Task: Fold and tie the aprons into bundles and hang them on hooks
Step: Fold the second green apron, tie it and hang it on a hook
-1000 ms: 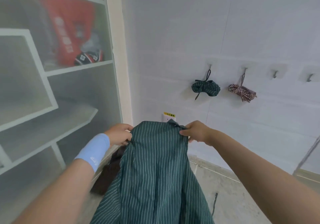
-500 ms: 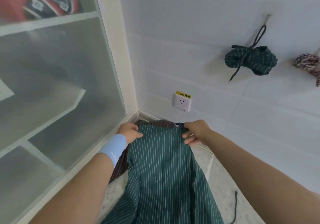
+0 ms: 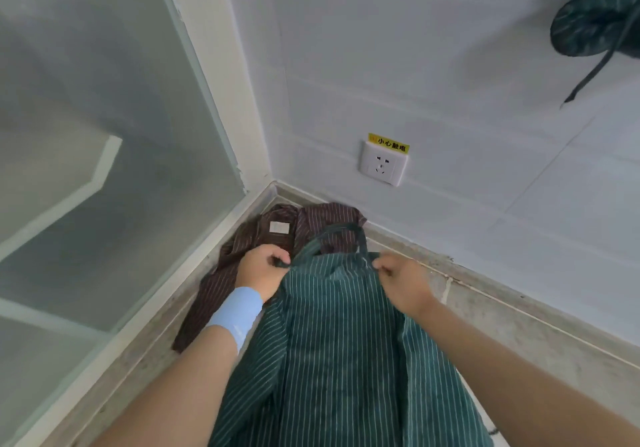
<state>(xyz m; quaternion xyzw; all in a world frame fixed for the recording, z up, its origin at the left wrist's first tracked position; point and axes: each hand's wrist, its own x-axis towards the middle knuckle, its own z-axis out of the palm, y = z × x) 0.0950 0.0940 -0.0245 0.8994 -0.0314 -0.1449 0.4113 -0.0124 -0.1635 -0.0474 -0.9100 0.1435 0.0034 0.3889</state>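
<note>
At the far left stands one frosted glass panel (image 3: 104, 128) in a pale frame, with white shelf edges showing dimly through it. At its foot, in the corner of the floor (image 3: 519, 339), one brown striped apron (image 3: 221, 284) lies crumpled, and it carries one small white label (image 3: 279, 227) whose print is too blurred for me to read. My left grip (image 3: 261, 268), with one light blue wristband (image 3: 239, 311) behind it, has its fingers curled tight and pinches the top left corner of one green striped apron (image 3: 339, 349), where the strap joins the bib. The apron's single neck loop (image 3: 341, 230) arches up between my two hands and lies over the brown cloth. The green apron hangs down from both corners toward me, just above the floor and partly covering the brown one. My right grip (image 3: 403, 282) is closed the same way, fingertips nipping the top right corner of the bib. On the white wall (image 3: 450, 65) above sits one white socket (image 3: 382, 166), and one yellow sticker (image 3: 389, 143) on its upper edge reads 小心触电. At the top right edge one green striped bundle (image 3: 595, 13) rests against the wall, cut off by the frame, with one dark tie (image 3: 588, 76) dangling beneath it. That makes two loose aprons and one tied bundle in sight.
</note>
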